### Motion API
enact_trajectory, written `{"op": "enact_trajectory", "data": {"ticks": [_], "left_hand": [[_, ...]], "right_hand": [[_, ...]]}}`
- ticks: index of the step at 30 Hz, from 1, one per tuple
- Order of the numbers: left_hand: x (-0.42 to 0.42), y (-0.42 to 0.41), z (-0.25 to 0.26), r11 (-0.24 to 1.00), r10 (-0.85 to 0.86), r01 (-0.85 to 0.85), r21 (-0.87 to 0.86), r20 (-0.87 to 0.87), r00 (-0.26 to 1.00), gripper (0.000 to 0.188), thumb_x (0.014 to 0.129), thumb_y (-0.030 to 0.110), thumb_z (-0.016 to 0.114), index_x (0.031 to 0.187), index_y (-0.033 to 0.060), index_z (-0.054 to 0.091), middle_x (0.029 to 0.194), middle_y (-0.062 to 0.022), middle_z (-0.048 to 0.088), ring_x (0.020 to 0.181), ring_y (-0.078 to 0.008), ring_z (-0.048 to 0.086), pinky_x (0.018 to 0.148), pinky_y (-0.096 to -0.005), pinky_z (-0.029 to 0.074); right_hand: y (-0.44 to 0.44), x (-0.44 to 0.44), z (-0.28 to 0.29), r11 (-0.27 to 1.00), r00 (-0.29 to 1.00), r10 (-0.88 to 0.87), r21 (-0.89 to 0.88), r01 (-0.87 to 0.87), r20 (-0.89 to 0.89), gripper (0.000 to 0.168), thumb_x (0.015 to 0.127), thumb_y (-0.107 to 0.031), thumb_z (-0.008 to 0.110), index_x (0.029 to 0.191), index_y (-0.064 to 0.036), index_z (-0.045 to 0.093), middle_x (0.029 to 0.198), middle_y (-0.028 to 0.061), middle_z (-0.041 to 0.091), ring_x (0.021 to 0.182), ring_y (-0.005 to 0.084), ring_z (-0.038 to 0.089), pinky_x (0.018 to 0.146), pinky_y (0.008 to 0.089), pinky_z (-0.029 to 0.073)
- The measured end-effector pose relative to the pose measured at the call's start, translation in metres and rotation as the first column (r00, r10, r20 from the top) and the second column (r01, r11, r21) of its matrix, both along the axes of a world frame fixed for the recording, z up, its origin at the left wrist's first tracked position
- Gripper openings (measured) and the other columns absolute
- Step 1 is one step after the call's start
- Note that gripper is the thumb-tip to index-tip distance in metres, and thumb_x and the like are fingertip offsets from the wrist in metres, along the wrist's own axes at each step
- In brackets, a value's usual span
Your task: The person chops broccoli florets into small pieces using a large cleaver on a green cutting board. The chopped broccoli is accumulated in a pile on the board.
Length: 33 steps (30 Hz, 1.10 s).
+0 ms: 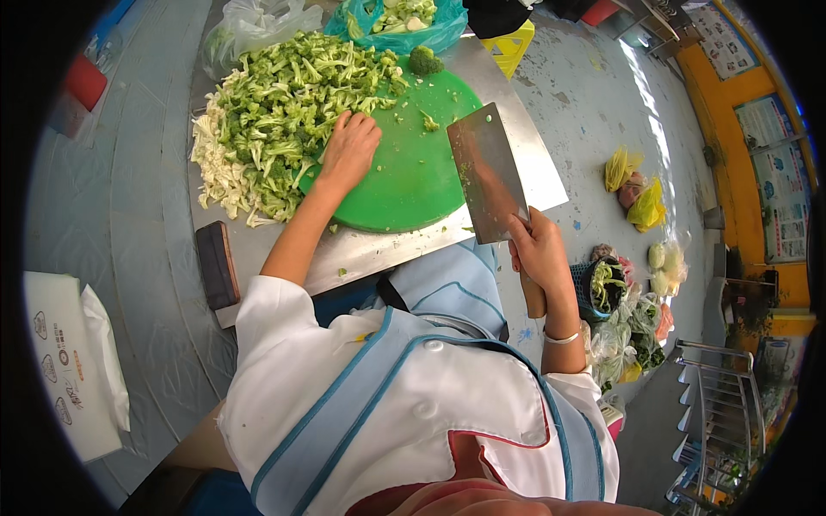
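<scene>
My right hand [537,248] grips the wooden handle of a broad steel cleaver [487,171]. Its blade is raised over the right edge of a round green cutting board [413,177], with small green bits stuck to it. At the board's left side, my left hand [352,151] rests palm down against a heap of cut broccoli florets [284,103]; its fingertips are partly hidden. Pale cauliflower pieces [216,161] edge the heap on the left. One whole broccoli head [424,60] sits at the board's far rim, and a small floret [429,121] lies on the board.
A teal plastic bag [445,29] of vegetables and a clear bag [264,26] stand at the metal table's [542,180] far side. A phone [217,264] lies near the left corner. On the floor at right are bagged vegetables [613,348], yellow bags [645,206] and a metal rack [716,413].
</scene>
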State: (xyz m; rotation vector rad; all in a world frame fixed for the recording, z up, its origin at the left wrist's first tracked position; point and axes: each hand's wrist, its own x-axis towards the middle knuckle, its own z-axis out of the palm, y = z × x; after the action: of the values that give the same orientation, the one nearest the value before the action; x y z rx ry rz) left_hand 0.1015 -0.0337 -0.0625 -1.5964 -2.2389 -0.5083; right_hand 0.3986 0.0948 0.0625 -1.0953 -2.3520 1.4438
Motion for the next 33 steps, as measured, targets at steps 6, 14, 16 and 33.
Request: {"op": "enact_trajectory", "data": {"ticks": [6, 14, 16, 33], "left_hand": [[-0.043, -0.057, 0.025, 0.954, 0.26, -0.248, 0.169, -0.053, 0.964, 0.015, 0.083, 0.013, 0.067, 0.095, 0.0049, 0.063, 0.103, -0.0093, 0.056, 0.106, -0.028, 0.052, 0.099, -0.0443, 0.036], [-0.048, 0.011, 0.031, 0.963, 0.268, -0.262, -0.061, 0.128, 0.955, 0.031, 0.082, 0.019, 0.07, 0.109, 0.0064, 0.063, 0.103, -0.0082, 0.06, 0.106, -0.0254, 0.052, 0.095, -0.0406, 0.037], [-0.029, 0.004, 0.047, 0.987, 0.102, -0.138, 0.083, 0.338, 0.936, 0.033, 0.082, 0.01, 0.067, 0.115, 0.0083, 0.063, 0.106, -0.0077, 0.06, 0.099, -0.0251, 0.056, 0.091, -0.0377, 0.041], [0.061, -0.019, -0.023, 0.796, -0.131, -0.453, 0.402, 0.845, 0.518, 0.02, 0.075, 0.003, 0.076, 0.092, 0.0001, 0.066, 0.086, -0.004, 0.058, 0.063, -0.008, 0.051, 0.057, -0.0215, 0.045]], "right_hand": [[-0.005, -0.026, -0.022, 0.996, 0.992, 0.09, -0.002, -0.09, 0.084, 0.027, 0.092, -0.017, 0.056, 0.077, 0.005, 0.051, 0.058, 0.018, 0.059, 0.044, 0.0256, 0.059, 0.043, 0.0373, 0.046], [-0.007, -0.029, -0.039, 0.928, 0.972, 0.12, 0.326, -0.183, 0.204, 0.024, 0.091, -0.018, 0.054, 0.082, 0.005, 0.054, 0.072, 0.0282, 0.062, 0.069, 0.0457, 0.061, 0.064, 0.051, 0.049], [-0.006, -0.024, -0.048, 0.936, 0.979, 0.123, 0.31, -0.169, 0.162, 0.024, 0.091, -0.018, 0.054, 0.082, 0.005, 0.054, 0.071, 0.0274, 0.062, 0.068, 0.0453, 0.061, 0.063, 0.051, 0.049], [-0.047, -0.011, -0.015, 0.868, 0.941, 0.308, 0.362, -0.339, 0.144, 0.019, 0.091, -0.013, 0.054, 0.081, 0.002, 0.049, 0.058, 0.0225, 0.057, 0.054, 0.0426, 0.056, 0.051, 0.0499, 0.045]]}}
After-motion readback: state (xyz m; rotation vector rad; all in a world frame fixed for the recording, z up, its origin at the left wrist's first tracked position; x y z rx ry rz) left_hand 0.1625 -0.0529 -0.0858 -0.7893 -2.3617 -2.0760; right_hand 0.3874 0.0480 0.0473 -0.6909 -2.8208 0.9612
